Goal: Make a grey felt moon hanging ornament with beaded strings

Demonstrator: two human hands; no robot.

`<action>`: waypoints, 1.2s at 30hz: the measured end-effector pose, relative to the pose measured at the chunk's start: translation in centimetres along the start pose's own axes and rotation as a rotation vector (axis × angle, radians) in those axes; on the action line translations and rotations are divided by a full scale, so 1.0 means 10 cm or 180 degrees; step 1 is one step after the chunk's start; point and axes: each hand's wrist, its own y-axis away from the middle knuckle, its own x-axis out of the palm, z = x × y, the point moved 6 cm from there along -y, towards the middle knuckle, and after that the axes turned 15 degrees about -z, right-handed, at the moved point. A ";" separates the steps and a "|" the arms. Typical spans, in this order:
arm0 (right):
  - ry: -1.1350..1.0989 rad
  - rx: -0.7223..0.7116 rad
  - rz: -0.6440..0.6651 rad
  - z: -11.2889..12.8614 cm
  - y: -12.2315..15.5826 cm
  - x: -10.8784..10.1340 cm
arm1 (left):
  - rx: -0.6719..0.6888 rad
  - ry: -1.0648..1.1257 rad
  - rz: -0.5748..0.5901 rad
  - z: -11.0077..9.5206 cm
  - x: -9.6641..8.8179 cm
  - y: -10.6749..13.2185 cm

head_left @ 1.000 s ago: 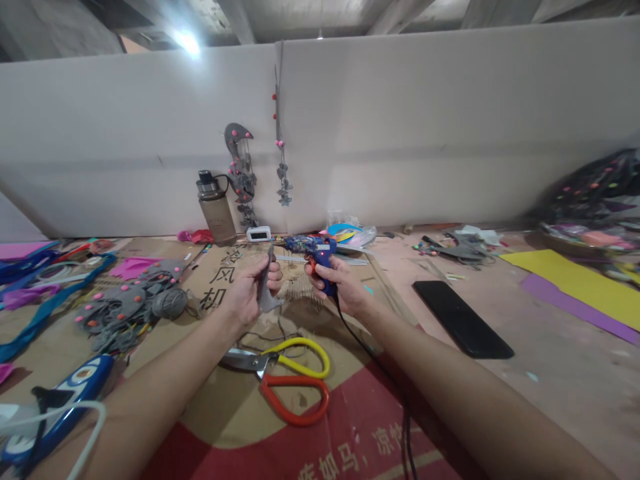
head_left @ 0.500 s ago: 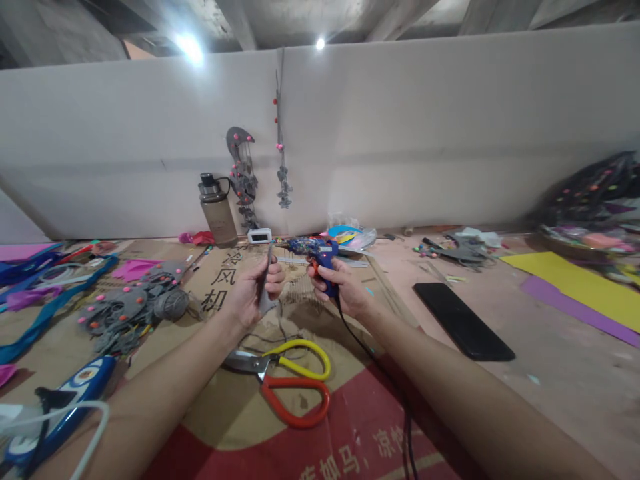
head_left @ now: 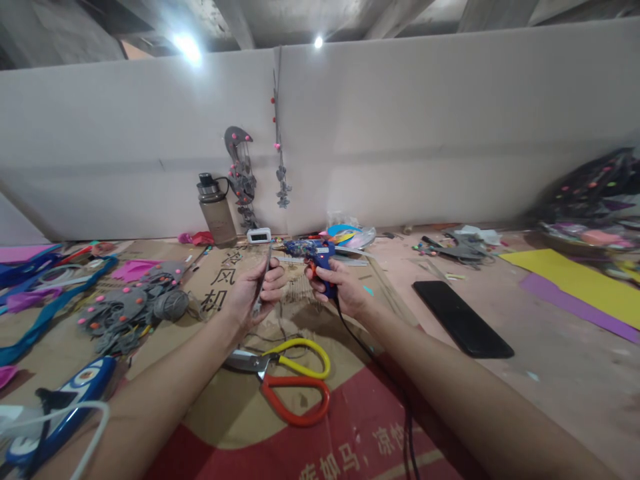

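Note:
My right hand [head_left: 343,285] is wrapped round a blue glue gun [head_left: 323,257], its nozzle pointing left. A black cord trails from the grip down over the cardboard. My left hand [head_left: 260,290] pinches a thin grey felt piece [head_left: 262,277], held on edge close to the nozzle. Whether nozzle and felt touch, I cannot tell. Grey yarn [head_left: 281,323] hangs or lies below the left hand. Under both forearms, scissors [head_left: 293,380] with one yellow and one red handle lie spread on the cardboard sheet [head_left: 220,413].
At left are grey felt shapes with pompoms [head_left: 133,300], blue ribbon [head_left: 60,303] and a blue power strip [head_left: 65,407]. A bottle [head_left: 216,212] stands by the wall beside hanging felt ornaments [head_left: 243,173]. On the right lie a black phone [head_left: 463,319] and yellow sheet [head_left: 575,280].
The felt piece in my left hand has turned and shows less of its lower face, with the left fingers shifted slightly. My right hand keeps the glue gun nearly in place.

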 end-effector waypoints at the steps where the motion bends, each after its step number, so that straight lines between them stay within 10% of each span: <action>1: -0.0013 -0.0001 -0.0014 0.01 0.01 0.01 | -0.0003 0.0004 -0.0008 0.00 0.00 0.01; 19: -0.0130 0.0064 0.0103 0.01 0.03 0.04 | 0.0043 -0.0277 0.0308 0.02 0.03 0.11; 28: -0.0096 -0.0313 -0.0453 0.10 -0.02 -0.03 | 0.2201 -0.1867 -0.0372 -0.38 -0.07 -0.02; 36: 0.0347 -0.0866 -0.0731 0.17 0.01 -0.02 | 0.5446 -0.4695 -0.1347 -0.64 0.00 0.29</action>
